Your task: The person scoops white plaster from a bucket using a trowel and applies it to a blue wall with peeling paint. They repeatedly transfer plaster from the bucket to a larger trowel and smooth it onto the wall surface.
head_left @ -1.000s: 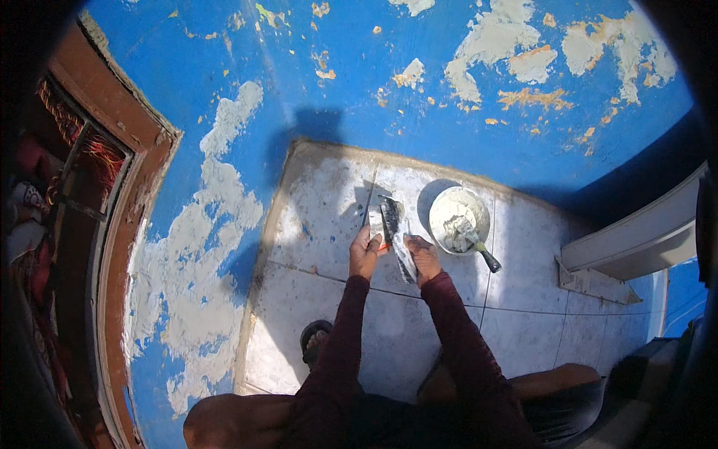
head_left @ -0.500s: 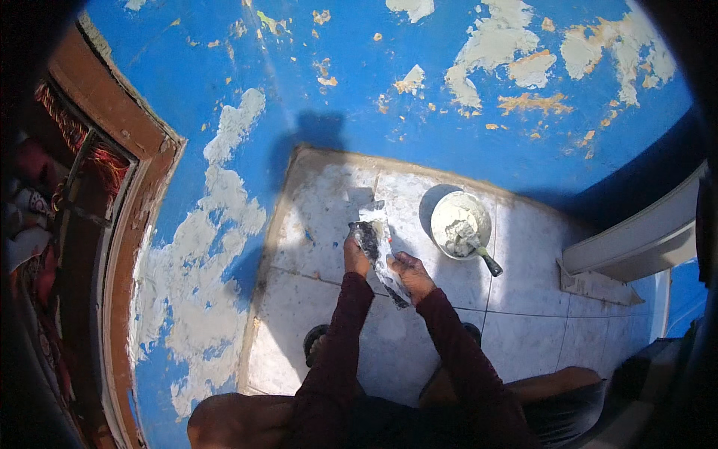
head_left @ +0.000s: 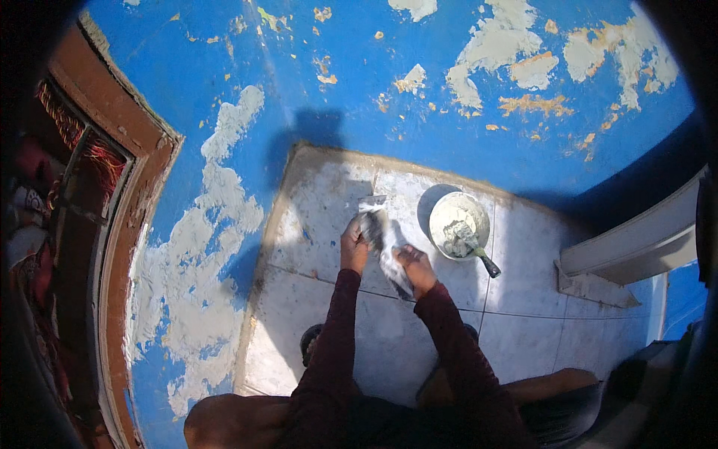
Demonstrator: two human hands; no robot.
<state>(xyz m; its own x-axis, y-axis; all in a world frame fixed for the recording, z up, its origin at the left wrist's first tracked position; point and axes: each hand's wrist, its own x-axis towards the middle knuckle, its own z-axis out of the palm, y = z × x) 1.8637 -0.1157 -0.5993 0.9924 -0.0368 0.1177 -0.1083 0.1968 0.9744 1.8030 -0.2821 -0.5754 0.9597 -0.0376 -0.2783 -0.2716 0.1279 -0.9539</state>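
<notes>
My left hand (head_left: 354,245) grips a small flat putty knife (head_left: 371,213) whose pale blade points up toward the blue wall. Beside it, my right hand (head_left: 416,268) grips a second, wider scraper (head_left: 390,263) smeared with grey-white putty, laid against the first tool. Both hands are over the tiled floor (head_left: 314,217), just left of a round white bowl (head_left: 459,226) of putty with a dark-handled tool (head_left: 482,258) resting in it.
A blue wall (head_left: 359,82) with peeling paint and pale patched areas rises behind. A brown wooden door frame (head_left: 123,224) curves along the left. A white ledge (head_left: 636,239) sits at right. My knees and a dark sandal (head_left: 308,340) are below.
My hands and the two tools have shifted left and slightly down, away from the bowl. The blades have turned against each other.
</notes>
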